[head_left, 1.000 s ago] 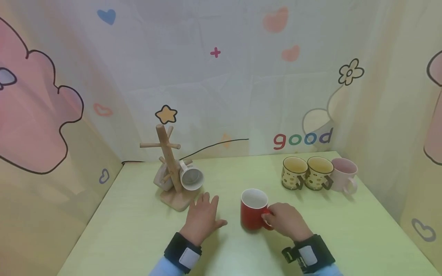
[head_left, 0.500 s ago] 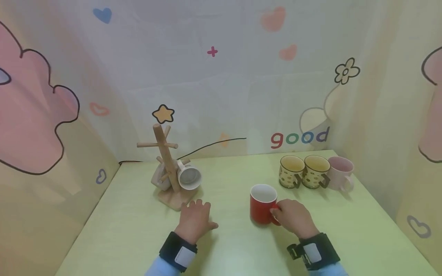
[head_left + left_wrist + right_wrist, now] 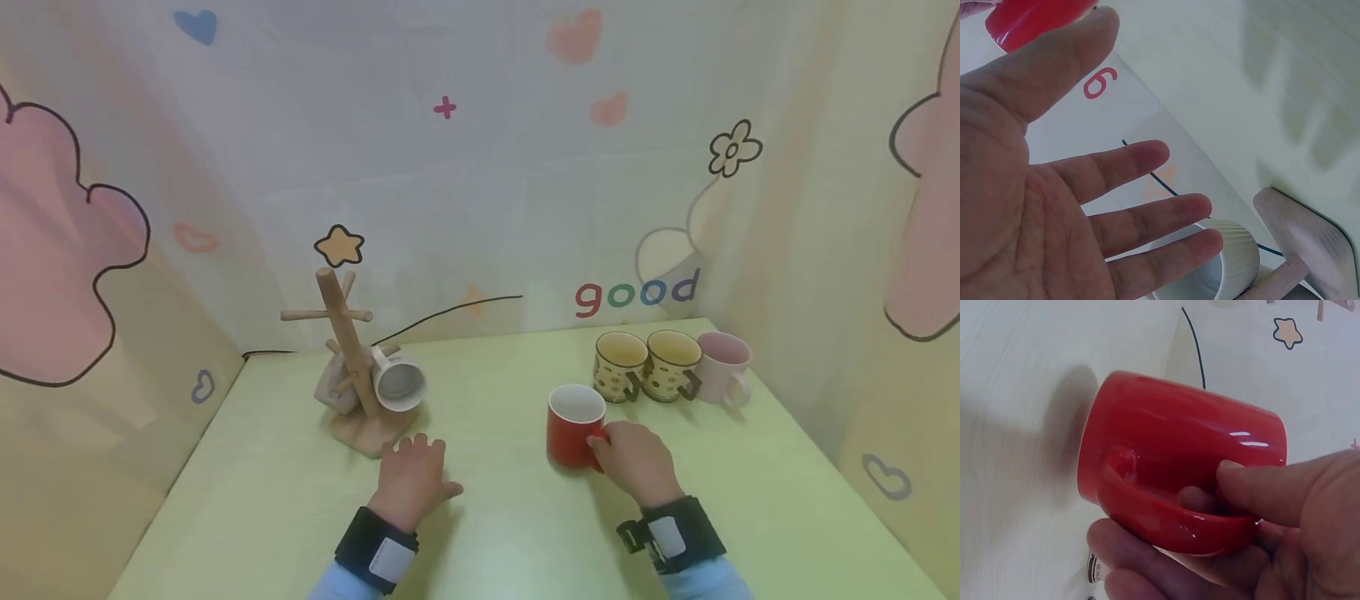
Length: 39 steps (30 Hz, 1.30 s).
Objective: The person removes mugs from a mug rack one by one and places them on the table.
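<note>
The right hand (image 3: 637, 465) has its thumb and fingers curled round the handle of a red mug (image 3: 572, 429), which stands upright at the middle of the bench (image 3: 510, 533) (whether its base touches the surface, I cannot tell), just nearer than two spotted yellow mugs (image 3: 617, 379) and a pink mug (image 3: 723, 367). The left hand (image 3: 408, 483), holding nothing, has its fingers spread and thumb out, near a wooden mug tree (image 3: 346, 342) with a white mug (image 3: 400, 386) hanging on it.

Glossy red mug (image 3: 1185, 425), matt wooden rack (image 3: 348, 346)
</note>
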### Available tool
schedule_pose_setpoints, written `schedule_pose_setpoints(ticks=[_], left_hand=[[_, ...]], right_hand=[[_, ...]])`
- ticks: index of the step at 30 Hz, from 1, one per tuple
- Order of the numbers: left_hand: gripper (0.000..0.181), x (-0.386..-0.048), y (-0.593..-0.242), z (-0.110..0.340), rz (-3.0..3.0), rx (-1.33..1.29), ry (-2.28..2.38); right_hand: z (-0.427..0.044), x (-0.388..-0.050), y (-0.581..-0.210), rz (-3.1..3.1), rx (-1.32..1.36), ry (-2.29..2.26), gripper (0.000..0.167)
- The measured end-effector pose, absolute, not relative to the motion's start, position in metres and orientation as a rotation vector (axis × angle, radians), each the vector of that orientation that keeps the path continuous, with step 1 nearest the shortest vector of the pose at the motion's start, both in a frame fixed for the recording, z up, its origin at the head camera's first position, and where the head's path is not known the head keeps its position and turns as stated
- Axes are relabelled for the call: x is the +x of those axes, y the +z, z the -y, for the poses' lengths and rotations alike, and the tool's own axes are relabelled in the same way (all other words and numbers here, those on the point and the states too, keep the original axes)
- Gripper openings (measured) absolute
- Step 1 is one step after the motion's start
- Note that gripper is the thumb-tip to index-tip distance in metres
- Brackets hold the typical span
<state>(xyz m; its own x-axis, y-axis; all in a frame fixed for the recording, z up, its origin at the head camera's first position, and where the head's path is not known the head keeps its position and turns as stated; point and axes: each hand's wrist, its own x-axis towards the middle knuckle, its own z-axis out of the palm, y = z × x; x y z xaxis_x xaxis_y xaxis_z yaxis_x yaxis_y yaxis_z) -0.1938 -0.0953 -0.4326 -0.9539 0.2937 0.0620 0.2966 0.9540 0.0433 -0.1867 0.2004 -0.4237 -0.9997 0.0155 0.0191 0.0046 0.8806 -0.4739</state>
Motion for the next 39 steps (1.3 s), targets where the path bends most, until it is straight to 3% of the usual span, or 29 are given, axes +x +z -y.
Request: schedule_pose_setpoints(ticks=[20,39], left_hand=[[0.054,-0.193,-0.439,0.099,2.989,-0.455,-0.063],[0.053,-0.194,-0.441,0.098,3.015,-0.445,-0.06]], right_hand=[[-0.203,-0.198,-0.429,2.987,-0.172,0.759,0.025],[-0.189,-0.241,-0.434,2.893,-0.271,0.733,0.024]])
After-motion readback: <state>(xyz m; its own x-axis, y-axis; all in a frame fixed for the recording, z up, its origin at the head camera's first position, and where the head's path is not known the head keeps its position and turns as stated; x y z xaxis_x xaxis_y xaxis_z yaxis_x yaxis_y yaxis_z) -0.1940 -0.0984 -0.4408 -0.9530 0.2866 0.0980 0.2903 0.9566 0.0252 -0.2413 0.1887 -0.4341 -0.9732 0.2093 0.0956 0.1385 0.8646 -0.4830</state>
